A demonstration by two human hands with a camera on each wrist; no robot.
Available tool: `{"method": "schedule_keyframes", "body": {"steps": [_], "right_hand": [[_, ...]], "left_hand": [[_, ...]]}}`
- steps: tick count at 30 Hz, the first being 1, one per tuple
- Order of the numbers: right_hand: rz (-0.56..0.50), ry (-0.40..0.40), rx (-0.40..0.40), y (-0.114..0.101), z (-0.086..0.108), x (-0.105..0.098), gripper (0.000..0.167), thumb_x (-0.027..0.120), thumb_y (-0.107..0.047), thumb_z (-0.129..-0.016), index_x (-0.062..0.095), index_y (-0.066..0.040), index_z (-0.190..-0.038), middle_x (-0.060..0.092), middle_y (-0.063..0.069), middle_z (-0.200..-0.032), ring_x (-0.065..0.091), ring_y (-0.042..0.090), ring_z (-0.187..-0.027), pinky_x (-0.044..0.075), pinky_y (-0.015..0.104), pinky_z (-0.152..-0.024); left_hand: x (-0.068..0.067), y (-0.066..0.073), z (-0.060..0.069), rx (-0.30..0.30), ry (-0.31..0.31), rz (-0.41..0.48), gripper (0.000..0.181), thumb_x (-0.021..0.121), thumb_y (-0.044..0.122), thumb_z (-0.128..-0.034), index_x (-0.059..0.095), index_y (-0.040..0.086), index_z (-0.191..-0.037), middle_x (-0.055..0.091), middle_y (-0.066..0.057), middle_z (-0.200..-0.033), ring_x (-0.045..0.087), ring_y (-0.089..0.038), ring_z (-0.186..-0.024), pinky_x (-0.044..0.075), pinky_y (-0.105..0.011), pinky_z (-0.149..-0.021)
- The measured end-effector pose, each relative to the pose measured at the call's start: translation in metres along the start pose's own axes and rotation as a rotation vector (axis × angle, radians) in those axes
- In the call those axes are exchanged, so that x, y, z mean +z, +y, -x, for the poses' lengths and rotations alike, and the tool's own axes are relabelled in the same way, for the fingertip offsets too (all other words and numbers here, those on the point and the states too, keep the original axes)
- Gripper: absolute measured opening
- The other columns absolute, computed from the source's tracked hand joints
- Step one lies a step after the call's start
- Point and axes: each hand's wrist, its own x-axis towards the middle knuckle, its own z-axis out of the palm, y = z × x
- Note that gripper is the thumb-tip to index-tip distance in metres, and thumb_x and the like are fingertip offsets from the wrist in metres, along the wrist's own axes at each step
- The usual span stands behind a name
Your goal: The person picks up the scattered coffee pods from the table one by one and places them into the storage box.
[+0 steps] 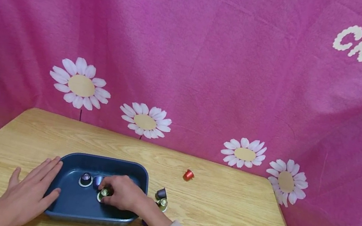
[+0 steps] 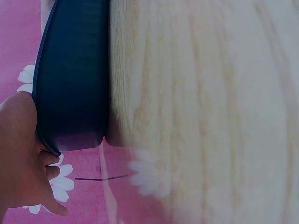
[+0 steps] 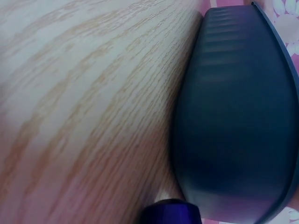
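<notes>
A dark blue tray (image 1: pixel 78 213) with rounded corners lies on the wooden table. My left hand (image 1: pixel 26 189), fingers extended, rests on its left rim; the left wrist view shows that hand (image 2: pixel 21 154) against the rim too. Reaching over the right side, my right hand (image 1: pixel 126 193) pinches a green coffee capsule (image 1: pixel 104 193) low inside the tray. Beside it are a blue coffee capsule (image 1: pixel 98 181), partly covered by the fingers, and a dark purple capsule (image 1: pixel 85 179) standing on its wide rim. The right hand is out of sight in the right wrist view.
Right of the tray lie a dark capsule (image 1: pixel 161 193) and another green capsule (image 1: pixel 162 204). A red capsule (image 1: pixel 188 175) lies farther back. The right wrist view shows a purple capsule (image 3: pixel 170 213) near the tray's outer wall. A pink flowered cloth (image 1: pixel 191 71) hangs behind the table.
</notes>
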Motion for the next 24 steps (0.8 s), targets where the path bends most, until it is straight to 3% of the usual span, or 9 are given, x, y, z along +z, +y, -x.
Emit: {"method": "schedule_keyframes", "body": {"steps": [18, 24], "right_hand": [[0.025, 0.041, 0.062, -0.001, 0.002, -0.002, 0.023, 0.080, -0.014, -0.084, 0.073, -0.015, -0.106, 0.063, -0.013, -0.086, 0.051, -0.001, -0.076, 0.041, 0.012, -0.070], [-0.007, 0.058, 0.086, -0.002, 0.006, -0.013, 0.025, 0.080, -0.015, -0.084, 0.072, -0.015, -0.108, 0.066, -0.011, -0.089, 0.055, -0.003, -0.079, 0.044, 0.013, -0.071]], "left_hand": [[0.000, 0.001, -0.002, -0.012, -0.016, 0.001, 0.074, 0.063, 0.033, -0.0954, 0.034, -0.008, -0.149, 0.027, -0.030, -0.155, 0.022, -0.049, -0.141, 0.000, -0.084, -0.097], [0.000, 0.001, -0.003, -0.021, -0.028, 0.000, 0.075, 0.062, 0.034, -0.0954, 0.033, -0.008, -0.150, 0.026, -0.030, -0.156, 0.021, -0.050, -0.141, -0.002, -0.084, -0.097]]}}
